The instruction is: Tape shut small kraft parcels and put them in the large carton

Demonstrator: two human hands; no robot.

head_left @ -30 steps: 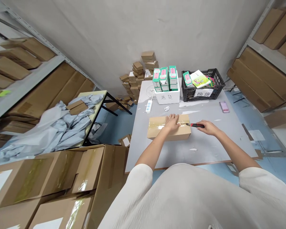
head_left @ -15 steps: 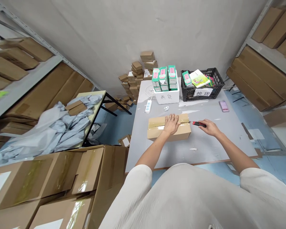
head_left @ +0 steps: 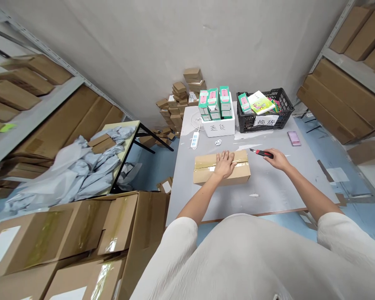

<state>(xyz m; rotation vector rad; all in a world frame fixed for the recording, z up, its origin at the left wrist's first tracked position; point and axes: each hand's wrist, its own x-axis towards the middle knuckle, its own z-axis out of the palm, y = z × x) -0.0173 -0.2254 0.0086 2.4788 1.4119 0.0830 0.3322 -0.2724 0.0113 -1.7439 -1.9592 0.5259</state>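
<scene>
A taped cardboard box (head_left: 203, 175) lies lengthwise on the grey table (head_left: 187, 200). My left hand (head_left: 225, 164) rests flat on its top, fingers stretched out over the tape. To the right of the box, my right hand (head_left: 276, 158) grips a red and black utility knife (head_left: 264, 153). The knife's blade is out, points left, and is held just off the box's upper right corner, apart from it.
Behind the box stand a white foam box (head_left: 218, 128) of green and pink cartons and a black crate (head_left: 246, 123) with booklets. A power strip (head_left: 195, 140) and a blurred pink item (head_left: 294, 138) lie on the table. Large cartons (head_left: 150, 221) fill the lower left.
The knife has come away from the box's right end, moving slightly up and right with my right hand. My left hand has stayed on the box.
</scene>
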